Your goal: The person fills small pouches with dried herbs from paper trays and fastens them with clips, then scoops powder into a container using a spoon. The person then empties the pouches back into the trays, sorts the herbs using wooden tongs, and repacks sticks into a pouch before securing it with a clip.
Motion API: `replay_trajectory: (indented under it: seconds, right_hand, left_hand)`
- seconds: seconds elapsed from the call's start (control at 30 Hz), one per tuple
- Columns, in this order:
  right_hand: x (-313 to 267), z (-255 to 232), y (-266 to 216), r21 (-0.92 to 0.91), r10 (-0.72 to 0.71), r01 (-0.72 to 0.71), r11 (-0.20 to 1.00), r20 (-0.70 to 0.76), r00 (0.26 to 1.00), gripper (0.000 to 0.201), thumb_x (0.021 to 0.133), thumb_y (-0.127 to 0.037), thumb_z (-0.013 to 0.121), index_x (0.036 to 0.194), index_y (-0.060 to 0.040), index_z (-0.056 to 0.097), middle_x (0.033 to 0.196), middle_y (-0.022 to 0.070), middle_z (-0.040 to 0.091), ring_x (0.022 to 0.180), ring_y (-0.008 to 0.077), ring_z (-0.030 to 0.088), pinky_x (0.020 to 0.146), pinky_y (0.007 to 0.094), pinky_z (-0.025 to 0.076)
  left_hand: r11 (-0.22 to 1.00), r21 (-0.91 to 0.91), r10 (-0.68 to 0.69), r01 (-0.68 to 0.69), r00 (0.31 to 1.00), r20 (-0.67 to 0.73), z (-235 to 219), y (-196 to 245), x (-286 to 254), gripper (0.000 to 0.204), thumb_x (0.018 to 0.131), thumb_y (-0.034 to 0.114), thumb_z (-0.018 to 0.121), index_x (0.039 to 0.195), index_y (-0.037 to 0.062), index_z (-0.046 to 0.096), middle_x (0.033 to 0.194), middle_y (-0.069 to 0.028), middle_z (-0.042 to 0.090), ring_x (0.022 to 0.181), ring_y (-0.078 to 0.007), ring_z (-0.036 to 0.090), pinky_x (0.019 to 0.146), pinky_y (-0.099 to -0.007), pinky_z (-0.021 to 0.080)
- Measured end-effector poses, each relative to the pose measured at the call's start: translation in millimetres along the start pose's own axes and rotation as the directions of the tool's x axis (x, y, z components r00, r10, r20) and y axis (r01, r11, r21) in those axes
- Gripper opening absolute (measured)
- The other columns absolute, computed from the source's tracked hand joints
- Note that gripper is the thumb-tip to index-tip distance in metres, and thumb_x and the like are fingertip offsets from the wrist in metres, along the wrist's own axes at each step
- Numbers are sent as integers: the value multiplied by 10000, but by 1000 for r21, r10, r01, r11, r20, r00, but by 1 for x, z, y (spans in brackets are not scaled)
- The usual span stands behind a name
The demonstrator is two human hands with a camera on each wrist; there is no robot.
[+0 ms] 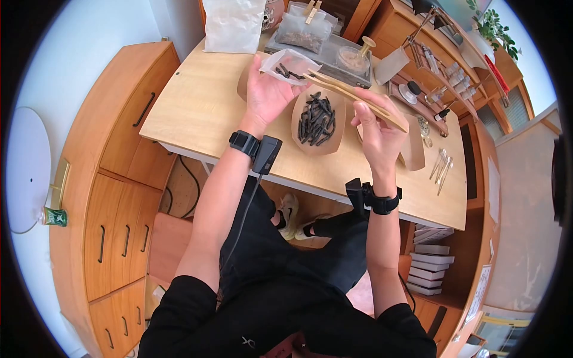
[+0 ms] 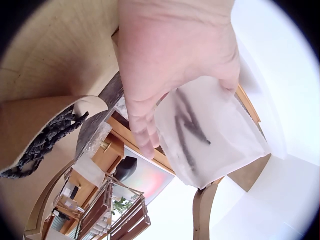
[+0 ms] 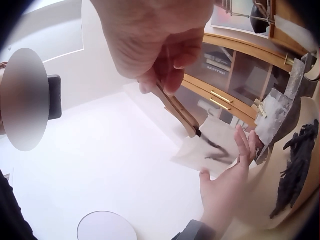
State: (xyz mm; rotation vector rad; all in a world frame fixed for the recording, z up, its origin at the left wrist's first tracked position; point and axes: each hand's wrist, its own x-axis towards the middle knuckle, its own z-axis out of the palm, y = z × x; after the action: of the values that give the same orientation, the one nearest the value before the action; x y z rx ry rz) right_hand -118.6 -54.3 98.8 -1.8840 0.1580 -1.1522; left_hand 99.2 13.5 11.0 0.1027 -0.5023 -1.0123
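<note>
In the head view the left hand (image 1: pixel 270 94) holds up a small translucent white bag (image 1: pixel 290 63), its fingers and thumb around the bag's base. Several dark, thin pieces show through the bag in the left wrist view. The right hand (image 1: pixel 382 128) pinches wooden tweezers (image 1: pixel 349 92). Between the tweezer tips is a dark piece (image 3: pixel 199 133), at the bag's mouth in the right wrist view. Below the hands, a paper tray (image 1: pixel 304 145) holds a heap of dark, twisted pieces (image 1: pixel 316 119).
A second paper tray (image 1: pixel 416 156) lies partly behind the right hand. Thin metal tools (image 1: pixel 441 170) rest near the right edge. At the back are a grey tray (image 1: pixel 334 55) with a clipped bag (image 1: pixel 303 33), a white bag (image 1: pixel 233 25) and a wooden rack (image 1: pixel 444 74) with bottles.
</note>
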Motion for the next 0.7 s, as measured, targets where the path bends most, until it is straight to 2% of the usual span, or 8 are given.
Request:
replay_trajectory:
  seconds: [0.07,0.13,0.17,0.23,0.37,0.47,0.53,0.7]
  right_hand:
    - [-1,0,-2,-11,-3,3,1000,-1,1000,166,855,-4,708,1020,-1,723,865,62,679,635,90,591,558,211,457]
    - [1,0,-3,-189,-119,132,973,76,990,190,831,-2,726,1020,-8,724,823,59,672,644,115,594,566,231,452]
    - [1,2,-2,-192,-119,131,973,73,990,190,831,-2,726,1020,-8,724,823,59,672,644,115,594,566,231,452]
    - [1,6,2,-258,-239,255,932,91,967,210,806,-7,745,1015,-11,723,784,60,656,635,145,573,566,246,439]
    - [5,8,2,-326,-279,311,893,142,950,210,797,-24,755,1004,-11,722,781,65,652,622,165,556,547,242,419]
    - [2,3,1,-321,-181,216,922,135,974,182,818,-39,748,996,-14,721,803,55,666,629,128,549,539,225,400]
    - [-2,-4,-4,-174,-50,52,983,20,999,156,846,-62,732,995,-18,720,822,40,674,645,88,548,537,219,393]
    - [-7,-23,4,-159,25,-38,986,-78,997,141,887,-123,699,969,-10,719,823,42,679,642,65,556,540,214,401]
  left_hand:
    - [1000,-13,-9,9,1000,-4,-1,-1,0,777,904,572,547,1410,5,385,1463,-290,366,1367,-392,369,1049,-513,423]
    - [999,-26,-20,20,1000,-3,-1,-1,1,771,905,569,547,1409,7,385,1463,-288,368,1366,-390,372,1052,-513,419]
    - [999,-24,-23,23,1000,-8,0,-1,1,770,907,566,547,1411,7,383,1463,-288,367,1366,-392,371,1055,-515,415]
    - [999,-21,-25,25,1000,-13,1,-1,1,769,908,563,547,1413,7,380,1462,-288,367,1366,-393,371,1059,-517,411]
    - [998,-51,-48,48,999,10,6,-1,-1,751,911,557,545,1392,-2,401,1457,-293,368,1363,-400,369,1065,-532,400]
    - [997,-66,-44,45,999,13,1,0,0,742,913,554,544,1382,-3,406,1454,-288,373,1363,-404,368,1070,-538,397]
    - [998,-61,-20,19,1000,-5,-3,0,1,738,913,554,543,1379,-2,408,1454,-286,375,1364,-406,367,1074,-539,395]
    - [999,-31,34,-37,997,-67,0,-2,1,738,902,545,562,1378,2,411,1449,-268,390,1374,-419,351,1087,-569,373]
